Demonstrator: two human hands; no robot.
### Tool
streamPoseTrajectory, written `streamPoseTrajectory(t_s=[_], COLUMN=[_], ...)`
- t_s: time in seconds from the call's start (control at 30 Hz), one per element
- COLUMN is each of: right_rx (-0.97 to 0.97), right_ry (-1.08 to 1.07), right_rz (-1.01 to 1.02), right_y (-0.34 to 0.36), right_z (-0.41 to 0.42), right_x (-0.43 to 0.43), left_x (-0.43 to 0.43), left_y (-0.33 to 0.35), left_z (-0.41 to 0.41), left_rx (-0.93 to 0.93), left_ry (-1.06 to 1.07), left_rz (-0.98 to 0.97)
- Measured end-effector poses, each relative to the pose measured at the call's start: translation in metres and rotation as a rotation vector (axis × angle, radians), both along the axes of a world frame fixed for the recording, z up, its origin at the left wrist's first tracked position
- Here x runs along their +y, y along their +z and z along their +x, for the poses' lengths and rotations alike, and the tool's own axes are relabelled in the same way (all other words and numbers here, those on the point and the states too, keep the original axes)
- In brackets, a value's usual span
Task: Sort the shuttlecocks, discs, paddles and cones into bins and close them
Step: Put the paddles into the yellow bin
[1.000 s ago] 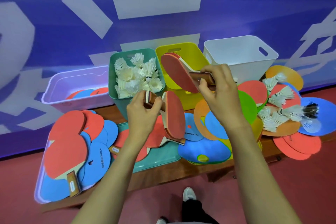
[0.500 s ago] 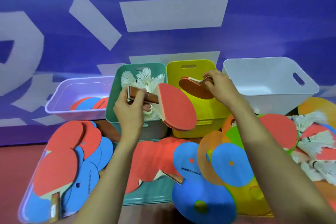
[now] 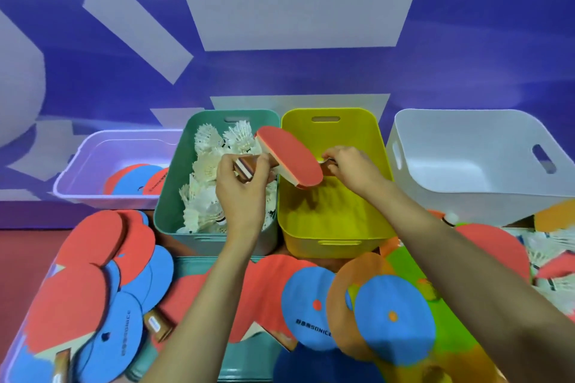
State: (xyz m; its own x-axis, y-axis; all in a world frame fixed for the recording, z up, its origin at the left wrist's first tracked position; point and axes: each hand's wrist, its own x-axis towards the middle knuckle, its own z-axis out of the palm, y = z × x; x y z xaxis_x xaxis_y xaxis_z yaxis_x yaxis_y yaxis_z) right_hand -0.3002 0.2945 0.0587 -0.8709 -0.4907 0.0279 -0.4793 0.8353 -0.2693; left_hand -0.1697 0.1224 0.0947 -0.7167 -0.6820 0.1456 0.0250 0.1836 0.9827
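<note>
Four smooth, round-cornered plastic bins stand in a row: a translucent lilac bin [image 3: 93, 146] holding flat red and blue discs [image 3: 137, 179]; a teal bin [image 3: 172, 190] heaped with white feathery shuttlecocks [image 3: 205, 165]; a glossy yellow bin [image 3: 348, 130]; a white bin [image 3: 466, 140] with slot handles. Your left hand [image 3: 242, 196] is curled firmly round the striped wooden handle of a paddle [image 3: 291, 158]; its matte red oval blade hangs tilted above the rims where the teal and yellow bins meet. Your right hand [image 3: 351, 169], over the yellow bin, pinches a second brown handle [image 3: 326, 166] between thumb and fingers; that blade is hidden beneath the red one. In front lie thin, overlapping loose discs [image 3: 395, 320] and stacked paddles [image 3: 71, 305].
</note>
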Motion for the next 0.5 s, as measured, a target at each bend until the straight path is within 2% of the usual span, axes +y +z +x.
streamPoseTrajectory(t_s=[0.1, 0.23, 0.37, 0.5], right_rx=[0.005, -0.137, -0.423, -0.676], right_ry=[-0.026, 0.019, -0.03, -0.048], right_rz=[-0.021, 0.046, -0.015, 0.014], right_y=[-0.013, -0.023, -0.026, -0.028], right_z=[0.006, 0.008, 0.006, 0.014], right_x=[0.003, -0.004, -0.01, -0.01], left_x=[0.003, 0.004, 0.004, 0.013], left_y=[-0.006, -0.013, -0.022, -0.018], left_z=[-0.006, -0.011, -0.009, -0.001], left_rx=[0.023, 0.036, 0.003, 0.009], left_ry=[-0.034, -0.044, -0.047, -0.079], left_rz=[-0.011, -0.058, -0.085, -0.12])
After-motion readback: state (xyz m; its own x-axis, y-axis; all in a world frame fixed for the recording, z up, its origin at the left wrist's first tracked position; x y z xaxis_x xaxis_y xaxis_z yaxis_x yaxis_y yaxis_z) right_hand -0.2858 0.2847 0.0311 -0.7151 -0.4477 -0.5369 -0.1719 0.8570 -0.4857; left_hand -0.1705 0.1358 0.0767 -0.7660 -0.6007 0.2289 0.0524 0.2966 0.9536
